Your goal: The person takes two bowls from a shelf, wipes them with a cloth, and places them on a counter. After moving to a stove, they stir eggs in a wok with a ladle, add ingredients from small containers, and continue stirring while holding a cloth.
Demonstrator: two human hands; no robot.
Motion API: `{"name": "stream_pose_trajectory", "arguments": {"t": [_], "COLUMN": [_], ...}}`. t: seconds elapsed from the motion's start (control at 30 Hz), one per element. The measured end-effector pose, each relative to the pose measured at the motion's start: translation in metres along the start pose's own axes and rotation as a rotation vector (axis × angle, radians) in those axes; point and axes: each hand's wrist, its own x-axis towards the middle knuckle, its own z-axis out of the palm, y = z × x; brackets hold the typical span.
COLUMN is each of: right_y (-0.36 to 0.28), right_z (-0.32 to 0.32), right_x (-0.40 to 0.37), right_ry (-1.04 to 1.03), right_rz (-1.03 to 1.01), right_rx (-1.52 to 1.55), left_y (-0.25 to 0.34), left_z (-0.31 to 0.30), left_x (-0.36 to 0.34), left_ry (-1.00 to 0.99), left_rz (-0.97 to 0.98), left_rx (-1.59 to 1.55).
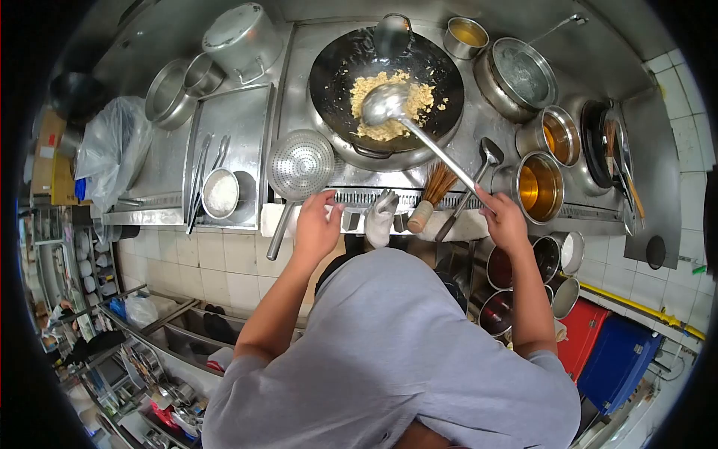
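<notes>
My right hand [502,218] is closed round the end of a long-handled metal ladle [385,103]. The ladle's bowl rests over yellowish crumbled food [419,101] in a black wok [336,71]. My left hand [319,226] is held above the counter's front edge, fingers apart and nothing in them. Just left of it lies a perforated skimmer [301,165], its handle pointing down. A bamboo brush [432,196] and a dark spatula [490,152] lie between the wok and my right hand. A grey-white cloth [381,217] hangs at the edge.
A tray [250,127] at left holds tongs and a bowl of white grains [221,193]. Pots of amber liquid [538,187] stand at right, near a pot of clear liquid [523,71]. A large pot [243,41] stands at back left. More pots [499,310] sit below right.
</notes>
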Motion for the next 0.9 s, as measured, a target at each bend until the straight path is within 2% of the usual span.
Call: {"name": "stream_pose_trajectory", "arguments": {"t": [0.03,0.1,0.17,0.3,0.37,0.4,0.47,0.53,0.6,0.63,0.7,0.77,0.83,0.9], "right_y": [0.004,0.012,0.008,-0.041,-0.053,-0.063,-0.071,-0.079,-0.088,-0.089,-0.092,-0.098,-0.068,-0.072], "right_z": [0.011,0.041,0.055,0.051,0.047,0.034,0.018,-0.001,-0.026,-0.041,-0.061,-0.058,-0.008,0.016], "right_x": [-0.011,-0.026,-0.033,-0.051,-0.072,-0.083,-0.108,-0.138,-0.162,-0.166,-0.174,-0.152,-0.119,-0.081], "right_ry": [0.003,0.148,0.214,0.239,0.159,0.106,0.036,-0.026,-0.033,-0.027,-0.241,-0.251,-0.088,-0.087], "right_rz": [0.006,0.119,0.133,0.113,0.135,0.156,0.162,0.169,0.009,0.012,0.08,0.094,-0.07,0.004], "right_rx": [0.003,0.336,0.35,0.463,0.58,0.569,0.587,0.605,0.549,0.548,0.508,0.489,0.4,0.298], "left_y": [0.006,0.019,0.032,0.052,0.054,0.05,0.044,0.051,0.072,0.086,0.103,0.088,0.073,0.046], "left_z": [0.003,0.013,0.027,0.048,0.059,0.065,0.074,0.071,0.055,0.042,0.024,0.038,0.062,0.092], "left_x": [0.008,0.028,0.048,0.082,0.096,0.103,0.115,0.102,0.075,0.063,0.047,0.066,0.088,0.078], "left_ry": [-0.021,-0.05,0.03,0.007,-0.03,-0.035,-0.205,-0.16,-0.1,-0.101,-0.153,-0.116,-0.118,-0.137], "left_rz": [0.079,0.164,0.35,0.423,0.445,0.442,0.413,0.452,0.519,0.525,0.537,0.554,0.533,0.517], "left_rx": [0.001,-0.001,0.034,0.101,0.148,0.148,0.252,0.259,0.21,0.207,0.195,0.173,0.161,0.231]}}
